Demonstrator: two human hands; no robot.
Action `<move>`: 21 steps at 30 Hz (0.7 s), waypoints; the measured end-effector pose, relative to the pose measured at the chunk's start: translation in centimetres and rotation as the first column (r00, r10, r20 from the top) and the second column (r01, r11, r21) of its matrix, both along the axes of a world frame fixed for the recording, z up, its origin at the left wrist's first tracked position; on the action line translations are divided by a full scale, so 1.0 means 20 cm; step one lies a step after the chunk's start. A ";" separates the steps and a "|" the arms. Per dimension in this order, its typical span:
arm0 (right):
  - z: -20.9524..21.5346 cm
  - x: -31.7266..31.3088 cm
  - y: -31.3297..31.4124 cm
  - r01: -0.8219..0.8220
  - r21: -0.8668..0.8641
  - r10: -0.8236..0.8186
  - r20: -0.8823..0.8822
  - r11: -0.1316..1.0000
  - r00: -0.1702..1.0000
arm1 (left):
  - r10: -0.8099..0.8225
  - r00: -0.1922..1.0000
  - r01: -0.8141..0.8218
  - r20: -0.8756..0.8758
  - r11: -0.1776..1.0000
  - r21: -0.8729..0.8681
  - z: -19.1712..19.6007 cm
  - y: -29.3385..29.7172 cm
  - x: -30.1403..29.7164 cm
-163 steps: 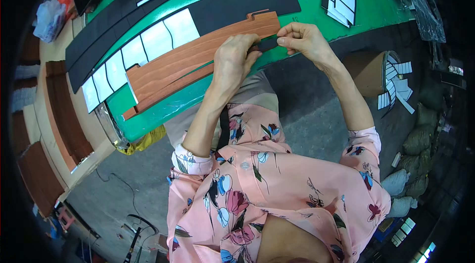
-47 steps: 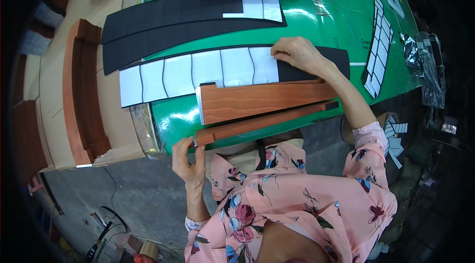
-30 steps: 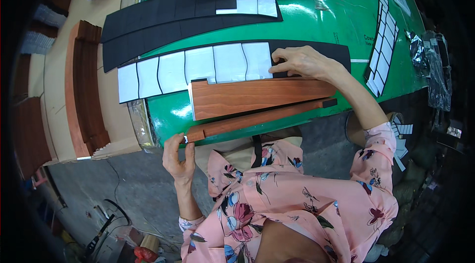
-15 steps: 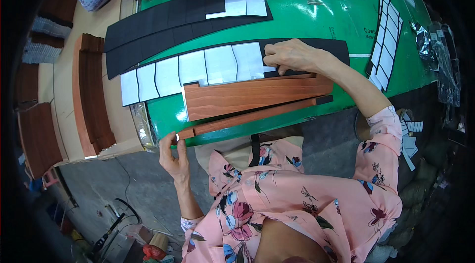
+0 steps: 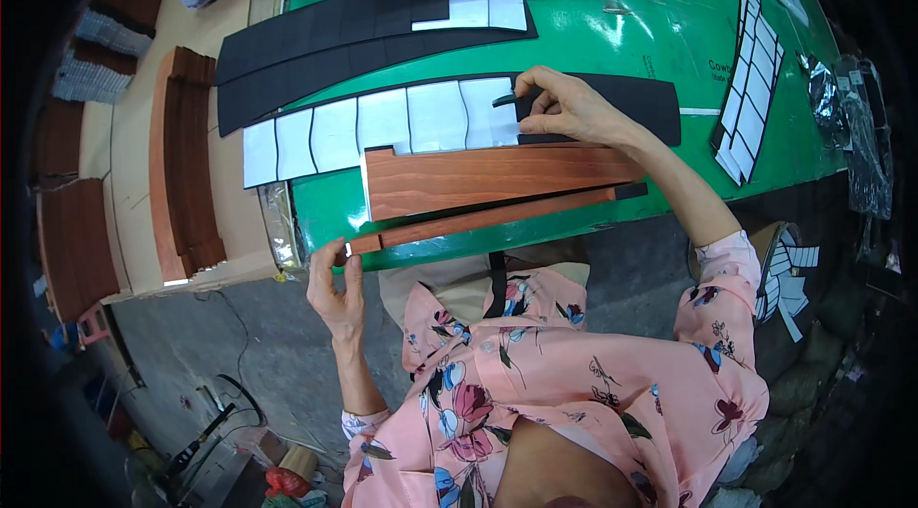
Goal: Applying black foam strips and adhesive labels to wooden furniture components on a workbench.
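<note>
The slim brown strip (image 5: 497,218) lies along the near edge of the green table (image 5: 602,54), a dark end piece (image 5: 631,190) at its right end; its left end, lacking one, looks unfinished. The left hand (image 5: 337,299) closes thumb and forefinger narrowly on that left end. Beyond lies the broad brown board (image 5: 497,183). Farther, the right hand (image 5: 572,109) curls above the near black sheet (image 5: 645,106), a dark sliver (image 5: 504,100) at its forefinger; whether pinched, one cannot tell. White pieces (image 5: 382,118) remain on the sheet's left; its right is bare.

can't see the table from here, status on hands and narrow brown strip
Left hand touching narrow brown strip, left end. Right hand holding small dark strip over white panels. Wide brown board between strips.
</note>
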State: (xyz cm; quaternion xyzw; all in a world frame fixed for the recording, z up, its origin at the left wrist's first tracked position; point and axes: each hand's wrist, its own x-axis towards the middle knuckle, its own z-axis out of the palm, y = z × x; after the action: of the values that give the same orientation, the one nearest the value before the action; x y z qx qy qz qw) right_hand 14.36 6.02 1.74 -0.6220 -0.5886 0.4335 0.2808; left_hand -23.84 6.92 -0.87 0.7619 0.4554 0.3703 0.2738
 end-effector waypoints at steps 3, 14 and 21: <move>0.02 -0.06 -0.01 0.073 -0.002 -0.073 -0.092 0.997 0.993 | -0.029 0.998 0.032 0.052 0.998 -0.060 0.01 -0.01 -0.02; 0.00 -0.11 0.06 0.319 -0.165 -0.357 -0.520 0.933 0.776 | -0.004 0.993 0.008 0.115 0.999 -0.033 0.03 -0.02 -0.03; -0.04 -0.13 0.05 0.270 -0.237 -0.355 -0.496 0.933 0.792 | -0.321 0.939 0.339 -0.122 0.922 0.186 0.36 0.29 0.27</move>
State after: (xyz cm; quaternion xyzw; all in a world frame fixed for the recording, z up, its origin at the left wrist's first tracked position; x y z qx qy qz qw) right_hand 11.85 7.01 0.96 -0.5860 -0.3412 0.5800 0.4515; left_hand -18.35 12.76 6.37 0.8674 0.2921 0.3292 0.2322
